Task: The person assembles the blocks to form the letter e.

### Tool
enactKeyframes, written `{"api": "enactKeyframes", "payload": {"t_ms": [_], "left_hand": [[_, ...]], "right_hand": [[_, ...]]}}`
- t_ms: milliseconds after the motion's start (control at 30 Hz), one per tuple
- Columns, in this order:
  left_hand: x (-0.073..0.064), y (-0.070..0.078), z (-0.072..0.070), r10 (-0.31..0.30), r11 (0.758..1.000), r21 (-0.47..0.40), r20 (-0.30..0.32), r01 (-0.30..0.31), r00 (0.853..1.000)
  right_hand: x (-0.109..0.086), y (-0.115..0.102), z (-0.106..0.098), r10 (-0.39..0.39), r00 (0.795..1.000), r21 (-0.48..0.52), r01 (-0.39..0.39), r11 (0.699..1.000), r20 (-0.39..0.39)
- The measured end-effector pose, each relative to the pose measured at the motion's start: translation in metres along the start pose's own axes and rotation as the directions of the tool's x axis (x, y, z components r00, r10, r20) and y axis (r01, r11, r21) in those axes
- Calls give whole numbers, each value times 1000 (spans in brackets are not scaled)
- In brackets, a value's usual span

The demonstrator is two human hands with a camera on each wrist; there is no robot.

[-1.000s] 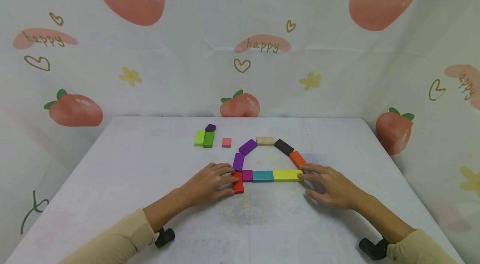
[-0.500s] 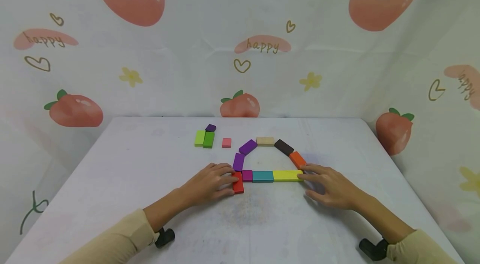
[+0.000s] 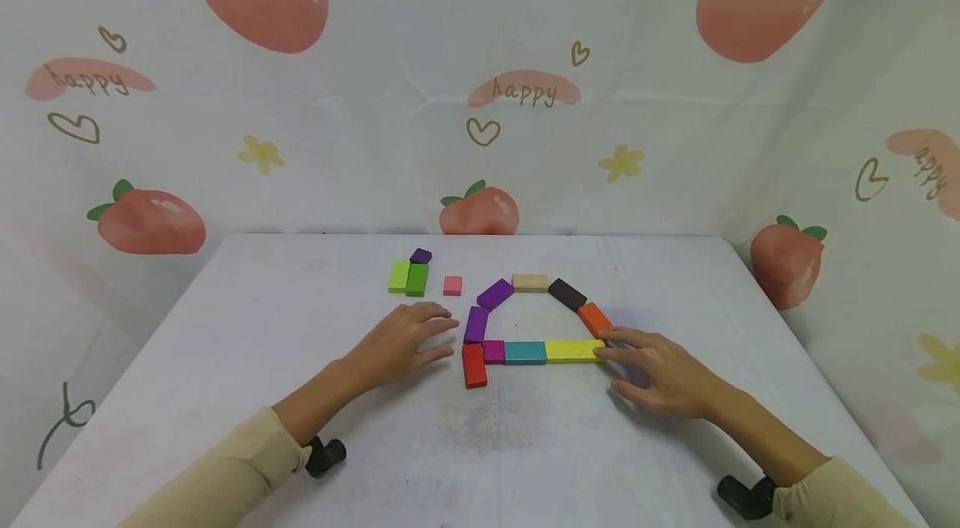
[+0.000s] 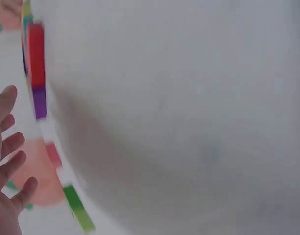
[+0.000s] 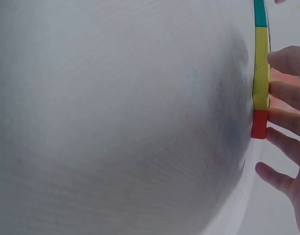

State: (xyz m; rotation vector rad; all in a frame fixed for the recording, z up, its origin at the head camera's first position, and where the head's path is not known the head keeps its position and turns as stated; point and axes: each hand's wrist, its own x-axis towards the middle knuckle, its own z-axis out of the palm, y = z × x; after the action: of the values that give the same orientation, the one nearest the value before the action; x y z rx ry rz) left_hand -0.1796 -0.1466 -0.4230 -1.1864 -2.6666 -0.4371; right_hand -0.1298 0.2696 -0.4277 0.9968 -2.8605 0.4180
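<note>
Flat coloured blocks form an arch closed by a straight row along its near side. My left hand (image 3: 405, 345) hovers just left of the red block (image 3: 475, 366), fingers spread and holding nothing. That red block abuts a purple block (image 3: 476, 325) and a small magenta block (image 3: 493, 351). My right hand (image 3: 663, 374) rests its extended fingertips at the right end of the yellow block (image 3: 573, 351), near the orange block (image 3: 595, 320). In the right wrist view a reddish block (image 5: 259, 124) sits against the yellow one; the right fingers hide it from the head view.
A teal block (image 3: 525, 353), a tan block (image 3: 530, 283) and a dark brown block (image 3: 567, 294) belong to the outline. Farther back left lie a pink block (image 3: 452, 286), a lime block (image 3: 400, 276), a green block (image 3: 417, 280) and a dark purple piece (image 3: 422, 256).
My left hand has let go of the red block and moved back and left, away from it. The right hand stays where it was.
</note>
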Motion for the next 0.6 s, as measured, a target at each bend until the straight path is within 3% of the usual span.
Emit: {"api": "enactKeyframes", "payload": {"t_ms": [133, 233, 433, 600], "left_hand": [[1, -20, -7, -87, 996, 19, -61, 88, 994], [1, -35, -10, -156, 987, 27, -74, 159, 985], [5, -58, -12, -291, 957, -8, -30, 291, 956], [14, -70, -10, -351, 935, -41, 35, 352, 936]], "right_hand": [[0, 0, 0, 12, 1000, -5, -12, 1000, 14], [0, -1, -1, 16, 1000, -5, -16, 1000, 19], [1, -1, -3, 22, 999, 3, -22, 1000, 32], [0, -1, -3, 25, 999, 3, -25, 1000, 36]]}}
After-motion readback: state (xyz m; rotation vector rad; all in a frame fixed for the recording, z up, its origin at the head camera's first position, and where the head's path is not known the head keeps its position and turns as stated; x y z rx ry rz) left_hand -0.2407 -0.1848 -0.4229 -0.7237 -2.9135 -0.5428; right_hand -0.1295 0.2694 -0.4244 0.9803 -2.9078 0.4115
